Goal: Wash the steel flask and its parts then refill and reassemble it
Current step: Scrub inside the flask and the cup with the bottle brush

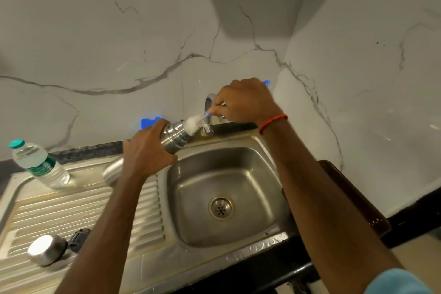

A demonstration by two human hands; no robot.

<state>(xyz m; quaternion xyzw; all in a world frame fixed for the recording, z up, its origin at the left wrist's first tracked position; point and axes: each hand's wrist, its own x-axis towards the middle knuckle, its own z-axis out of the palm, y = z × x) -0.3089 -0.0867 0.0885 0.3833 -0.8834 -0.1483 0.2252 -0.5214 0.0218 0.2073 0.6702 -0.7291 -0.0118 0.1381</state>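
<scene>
You have one steel flask (175, 135) in play, held tilted above the back left corner of the sink (191, 186), its open mouth pointing up toward the single tap (208, 102). Your left hand (148, 150) is wrapped around the flask's body, fingers curled tight on it; the base end pokes out, blurred, to the left of your wrist. Your right hand (245, 102), above the sink's back rim, pinches the blue handle of one bottle brush (193, 122), whose white bristles sit right at the flask's mouth. One red thread (272, 123) circles that wrist.

On the drainboard (95, 210) left of the sink lie two loose parts: one steel cap (45, 249) at the near left corner and one black part (77, 238) just beside it, toward the sink. One plastic water bottle (40, 164) with a teal cap stands at the drainboard's far left. One blue object (148, 122) shows against the wall behind your left hand; what it is you cannot tell. One dark tray (353, 198) sits on the desk to the right of the sink.
</scene>
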